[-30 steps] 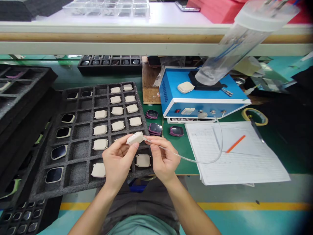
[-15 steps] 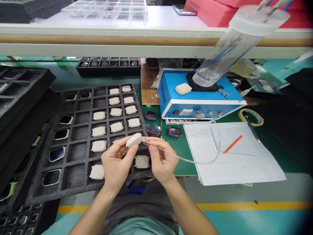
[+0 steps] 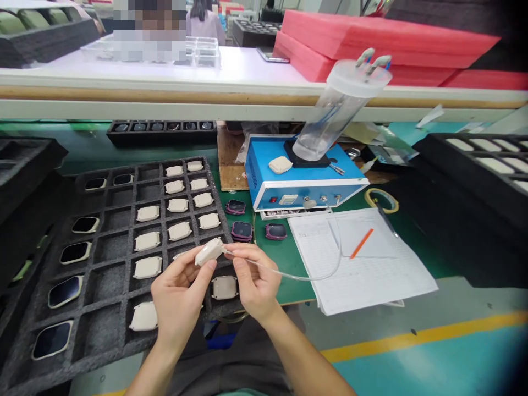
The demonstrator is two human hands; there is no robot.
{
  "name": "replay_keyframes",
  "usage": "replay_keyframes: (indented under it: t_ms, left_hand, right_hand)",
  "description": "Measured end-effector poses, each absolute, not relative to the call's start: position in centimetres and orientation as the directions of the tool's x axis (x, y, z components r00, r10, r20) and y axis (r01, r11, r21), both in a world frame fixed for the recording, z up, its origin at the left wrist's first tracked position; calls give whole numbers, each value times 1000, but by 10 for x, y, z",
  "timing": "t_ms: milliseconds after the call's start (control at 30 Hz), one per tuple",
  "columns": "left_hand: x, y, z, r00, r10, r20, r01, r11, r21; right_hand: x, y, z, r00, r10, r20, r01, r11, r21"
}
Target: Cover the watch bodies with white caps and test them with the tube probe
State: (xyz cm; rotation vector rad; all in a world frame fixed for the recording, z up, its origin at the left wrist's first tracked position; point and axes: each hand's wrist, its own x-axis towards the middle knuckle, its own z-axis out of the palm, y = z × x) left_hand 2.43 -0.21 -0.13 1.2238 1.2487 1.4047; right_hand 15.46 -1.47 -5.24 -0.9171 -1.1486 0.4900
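Note:
Between the thumb and fingers of my left hand [image 3: 179, 291] is a cream watch case [image 3: 209, 251], tilted, with its edge turned towards my right hand. My right hand [image 3: 258, 278] pinches the end of a thin clear tube [image 3: 295, 276], and its tip meets the side of the case. Whether the tip is pressed in or only touching, I cannot tell. From there the tube curves round to the front of a blue box [image 3: 305, 195]. Below my hands lies a black foam tray [image 3: 117, 275] with cream watch cases and dark-screened watches in its compartments.
Purple watches [image 3: 275, 231] lie on the green mat. A paper sheet [image 3: 371, 280] with an orange strip [image 3: 362, 243] is to the right, near a tape roll [image 3: 381, 201]. A clear cylinder [image 3: 330, 110] and another cream case [image 3: 280, 164] stand on the box. Red foam [image 3: 371, 41] sits on the shelf.
The camera view has tilted up and turned right, showing more of the shelf and the right-hand trays. Both hands keep the same hold on the watch case and the tube.

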Motion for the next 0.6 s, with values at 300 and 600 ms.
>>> replay_keyframes:
  t_ms: [300, 600]
  left_hand:
    - [24, -1, -1, -133, 983, 127, -2, -129, 992]
    - [23, -2, -2, -121, 984, 133, -22, -137, 990]
  right_hand:
    - [154, -14, -54, 366, 749, 552, 108, 555, -825]
    - [154, -14, -54, 366, 754, 545, 43, 572, -819]
